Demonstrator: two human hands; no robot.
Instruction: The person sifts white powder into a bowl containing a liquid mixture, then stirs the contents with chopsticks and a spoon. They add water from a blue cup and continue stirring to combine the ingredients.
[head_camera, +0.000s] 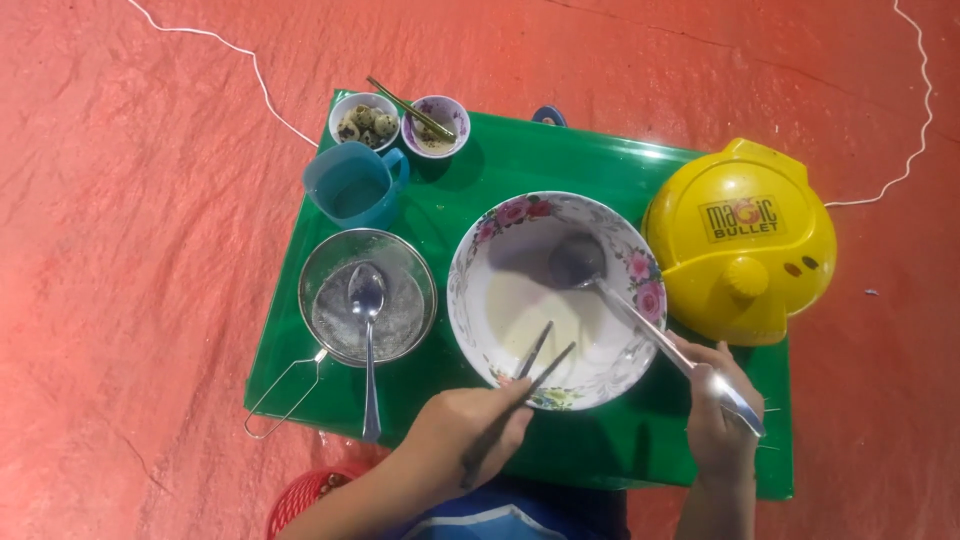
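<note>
A large white bowl with a floral rim (480, 262) stands in the middle of a green table (600, 165) and holds pale liquid batter (535, 320). My left hand (462, 432) grips a pair of dark chopsticks (540, 358), their tips dipped in the batter at the near side. My right hand (718, 415) holds the handle of a metal ladle (578, 262). The ladle's scoop rests inside the bowl at its far side.
Left of the bowl sits a metal sieve (330, 265) with a spoon (367, 300) lying in it. Behind are a blue cup (352, 185), a small bowl of quail eggs (364, 120) and a second small bowl (436, 126). A yellow round appliance (745, 240) stands right; a red basket (305, 492) lies below.
</note>
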